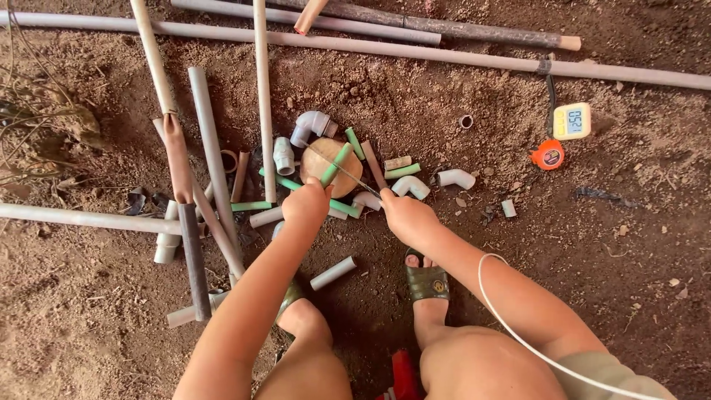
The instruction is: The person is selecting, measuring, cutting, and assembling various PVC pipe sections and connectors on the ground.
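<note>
A short green pipe is laid at a slant across a round wooden block that sits on the bare earth floor. The pipe's lower end is gripped by the left hand, whose fingers are curled tightly around it. A thin saw blade is drawn across the pipe above the block; its near end is held in the right hand, closed around the handle end, though the fingers themselves are hidden beneath the hand. Just beside the block, a grey elbow fitting, white elbow fittings and more green offcuts are scattered. Long grey and white pipes are spread over the ground to the left and along the top. Well apart to the right, a yellow digital timer and an orange tape measure are seen. A sandalled foot is planted below the right hand.
</note>
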